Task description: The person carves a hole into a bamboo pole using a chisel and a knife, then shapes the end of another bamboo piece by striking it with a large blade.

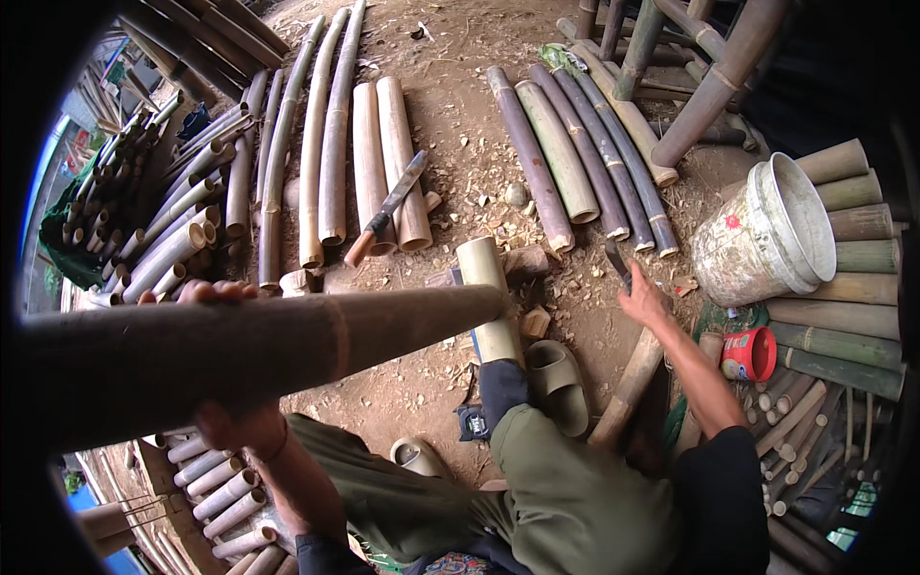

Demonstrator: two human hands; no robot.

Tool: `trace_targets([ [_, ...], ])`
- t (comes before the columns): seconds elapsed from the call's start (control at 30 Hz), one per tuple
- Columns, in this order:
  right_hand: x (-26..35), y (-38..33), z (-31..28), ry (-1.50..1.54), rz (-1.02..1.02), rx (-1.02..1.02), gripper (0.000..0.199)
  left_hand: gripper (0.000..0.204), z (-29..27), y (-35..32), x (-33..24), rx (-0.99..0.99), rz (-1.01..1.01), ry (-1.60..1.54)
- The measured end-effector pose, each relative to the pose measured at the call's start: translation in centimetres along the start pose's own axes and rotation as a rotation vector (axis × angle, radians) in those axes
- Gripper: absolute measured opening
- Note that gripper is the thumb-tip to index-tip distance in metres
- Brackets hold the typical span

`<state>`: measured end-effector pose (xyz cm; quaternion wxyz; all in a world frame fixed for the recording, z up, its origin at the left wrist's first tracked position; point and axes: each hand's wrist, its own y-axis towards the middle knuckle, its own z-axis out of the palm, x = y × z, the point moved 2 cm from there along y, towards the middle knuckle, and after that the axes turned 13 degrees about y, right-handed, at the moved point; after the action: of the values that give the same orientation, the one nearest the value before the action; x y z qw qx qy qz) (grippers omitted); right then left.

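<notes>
My left hand (240, 426) is wrapped round a thick, dark bamboo pole (259, 345) at the left, with fingertips showing over its top. The pole reaches across to the middle, where its far end overlaps a short pale bamboo piece (489, 264) by my knee. Whether the two touch, I cannot tell. My right hand (645, 299) is closed round a dark, narrow tool (616, 261) held above the ground at the right; its exact kind is unclear. Farther off, a large knife (388, 206) with a wooden handle lies across two light bamboo lengths (407, 172).
Long bamboo poles (345, 125) and darker lengths (575, 144) lie on the dirt ahead. A dirty white bucket (733, 240) and a red tub (749, 355) stand right, beside stacked bamboo (834, 316). Bundles (182, 240) fill the left. Slippers (558, 383) and wood chips litter the ground.
</notes>
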<state>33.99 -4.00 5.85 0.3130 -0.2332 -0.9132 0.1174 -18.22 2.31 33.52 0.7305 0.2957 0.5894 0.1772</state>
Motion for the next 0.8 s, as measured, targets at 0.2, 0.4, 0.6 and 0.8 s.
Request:
trace_targets([
  [0.2,-7.6,-3.9,13.9,0.123,0.12,-0.111,0.103,0.084,6.6,1.7,0.1,-0.043,-0.067,0.063],
  [0.4,-2.2,-3.1,6.8,0.455,-0.157,-0.2,0.105,0.083,12.8,5.3,-2.7,0.197,0.076,0.288],
  [0.6,26.3,-15.7,-8.7,1.071,-1.223,-0.082,0.116,0.095,15.5,3.9,2.2,0.137,0.343,0.443],
  [0.8,30.0,-14.9,-12.9,1.057,-1.171,-0.265,0.102,0.097,18.2,-0.5,9.6,0.193,0.307,0.42],
])
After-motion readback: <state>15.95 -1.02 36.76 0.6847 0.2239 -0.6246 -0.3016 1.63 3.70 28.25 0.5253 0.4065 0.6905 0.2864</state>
